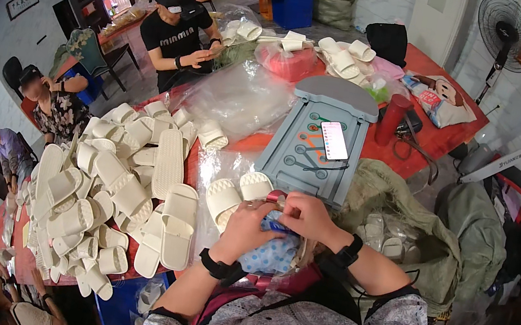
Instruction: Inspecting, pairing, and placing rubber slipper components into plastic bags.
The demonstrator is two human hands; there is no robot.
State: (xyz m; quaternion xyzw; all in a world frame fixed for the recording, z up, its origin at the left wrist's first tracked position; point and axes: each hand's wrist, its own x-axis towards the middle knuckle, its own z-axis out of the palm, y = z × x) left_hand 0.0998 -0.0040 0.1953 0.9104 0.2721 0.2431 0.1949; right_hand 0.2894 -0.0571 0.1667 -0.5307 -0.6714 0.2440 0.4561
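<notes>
Close in front of me, my left hand (243, 232) and my right hand (308, 217) are together over a blue polka-dotted bag (269, 253). The fingers of my left hand curl over its upper edge, and what they grip is hidden. My right hand has its fingers bent in a pinch, also round something too small to make out. A dark red strip (277, 197) shows between the two hands. Just beyond my left hand lies a pair of cream slippers, the left slipper (222, 203) and the right slipper (256, 186), on clear plastic.
A big heap of cream slippers (111, 172) covers the table to my left. Ahead are a grey tray-like board (310, 112) with a phone (334, 140) and a red cylinder (391, 120). An opened sack (379, 196) stands at my right. A co-worker (177, 31) works across the table.
</notes>
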